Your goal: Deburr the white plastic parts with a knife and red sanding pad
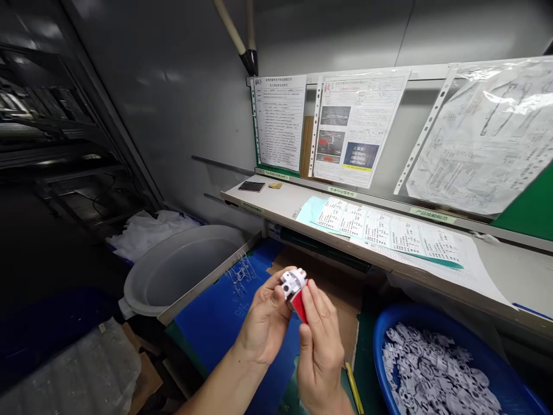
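My left hand [265,320] is closed around a small white plastic part [292,282], pinching it between thumb and fingers at chest height. My right hand [318,340] is closed on a red tool [299,305], whose tip meets the underside of the white part. Both hands are raised above a blue mat [216,317] on the bench. A blue bin [501,374] full of several similar white plastic parts [427,369] sits at the lower right, just right of my right hand.
A grey round tub [181,271] stands to the left, with white plastic bags [142,230] behind it. A shelf [285,204] above the bench holds paper sheets [389,230] and a dark phone [252,186]. Sleeved instruction sheets [354,129] hang on the back board. A yellow pencil [353,389] lies by my right wrist.
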`<state>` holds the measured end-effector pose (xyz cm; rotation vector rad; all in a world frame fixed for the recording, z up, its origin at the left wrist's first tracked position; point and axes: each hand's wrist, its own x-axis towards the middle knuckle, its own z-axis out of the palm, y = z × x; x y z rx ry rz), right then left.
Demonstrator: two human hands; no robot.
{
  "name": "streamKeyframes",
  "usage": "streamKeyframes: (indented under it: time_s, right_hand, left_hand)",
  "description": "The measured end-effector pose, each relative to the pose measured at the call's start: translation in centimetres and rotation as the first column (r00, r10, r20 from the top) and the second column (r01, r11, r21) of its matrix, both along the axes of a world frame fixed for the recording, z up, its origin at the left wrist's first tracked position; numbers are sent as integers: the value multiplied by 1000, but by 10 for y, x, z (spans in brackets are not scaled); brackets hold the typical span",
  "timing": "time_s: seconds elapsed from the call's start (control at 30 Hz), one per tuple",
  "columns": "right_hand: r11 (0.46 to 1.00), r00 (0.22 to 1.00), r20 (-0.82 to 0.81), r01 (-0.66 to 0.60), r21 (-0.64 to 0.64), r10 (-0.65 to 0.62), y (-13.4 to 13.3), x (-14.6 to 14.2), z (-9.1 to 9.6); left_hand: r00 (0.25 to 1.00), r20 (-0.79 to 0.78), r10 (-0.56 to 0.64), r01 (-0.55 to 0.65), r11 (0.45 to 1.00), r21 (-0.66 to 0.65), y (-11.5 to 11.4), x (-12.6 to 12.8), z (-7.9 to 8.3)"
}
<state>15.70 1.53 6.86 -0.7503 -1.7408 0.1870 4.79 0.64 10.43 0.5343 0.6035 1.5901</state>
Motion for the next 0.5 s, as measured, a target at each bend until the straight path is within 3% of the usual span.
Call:
streamKeyframes:
  time_s: [0.1, 0.2, 0.3, 0.4, 0.5]
  right_hand:
    - [997, 997, -67, 27, 67, -22, 0, -7, -5]
    - [990, 993, -116, 17, 144, 0, 8, -9, 6]
    - [993, 994, -111, 27, 118, -14, 17, -8, 22]
    - [997, 998, -30, -46, 64, 48, 26, -7, 38]
    - [991, 991, 23, -130, 33, 129, 29, -3, 47]
  left_hand:
    - [999, 47, 15, -16, 999, 39, 3, 1, 7]
    - [995, 74, 61, -67, 995, 75, 2, 7, 11]
    - [996, 83, 22, -27, 997, 71, -1, 13, 7]
    - [996, 60, -67, 64, 997, 49, -2, 14, 0]
    - [1000, 7, -30, 30, 997, 65, -1, 10, -2]
